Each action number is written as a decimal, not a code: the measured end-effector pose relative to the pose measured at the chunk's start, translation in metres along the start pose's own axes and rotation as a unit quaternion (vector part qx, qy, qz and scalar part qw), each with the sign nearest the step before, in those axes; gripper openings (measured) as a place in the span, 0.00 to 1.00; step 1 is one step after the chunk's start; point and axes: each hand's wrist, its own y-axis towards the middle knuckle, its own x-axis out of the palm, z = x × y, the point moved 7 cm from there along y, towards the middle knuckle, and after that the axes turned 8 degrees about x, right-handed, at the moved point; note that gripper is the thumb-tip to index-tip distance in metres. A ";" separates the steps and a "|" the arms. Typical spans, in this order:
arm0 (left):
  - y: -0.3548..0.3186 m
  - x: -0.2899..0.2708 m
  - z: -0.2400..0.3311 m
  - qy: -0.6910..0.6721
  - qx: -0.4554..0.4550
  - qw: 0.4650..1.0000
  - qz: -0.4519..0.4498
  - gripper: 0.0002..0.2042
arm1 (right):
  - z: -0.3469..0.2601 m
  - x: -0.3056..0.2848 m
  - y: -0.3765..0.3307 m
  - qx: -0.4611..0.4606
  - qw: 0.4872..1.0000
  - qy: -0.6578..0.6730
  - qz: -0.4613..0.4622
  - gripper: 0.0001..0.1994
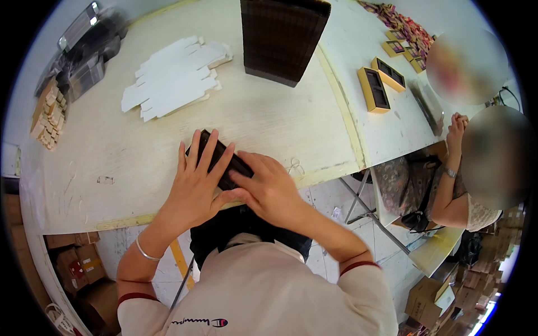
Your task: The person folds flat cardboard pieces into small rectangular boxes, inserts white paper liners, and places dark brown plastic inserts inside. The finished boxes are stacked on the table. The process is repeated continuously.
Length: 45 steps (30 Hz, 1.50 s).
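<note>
A black plastic insert tray (pixel 237 164) lies at the front of the table, right before me. My left hand (pixel 199 179) rests across it with the fingers spread and stretched out. At the tray's right end, my right hand (pixel 272 182) has its fingers bent round the edge, the thumb on the near side. Both hands cover much of the tray, and the thumbs nearly meet. Beyond them, on the left, lies a pile of flat white cartons (pixel 174 75). A tall stack of dark brown-black trays (pixel 283 39) stands at the far middle.
Clear plastic packs (pixel 89 67) and small cream pieces (pixel 51 115) sit at the far left. On the right table are yellow boxes with black inserts (pixel 374 89) and a heap of small wrapped items (pixel 406 25). A co-worker's hand (pixel 457 126) is there. Cardboard boxes (pixel 81 266) fill the space below.
</note>
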 end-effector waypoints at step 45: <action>0.027 -0.017 -0.144 -0.049 -0.189 0.960 0.203 0.18 | 0.120 -0.082 -0.036 0.192 0.937 -0.182 0.226 0.18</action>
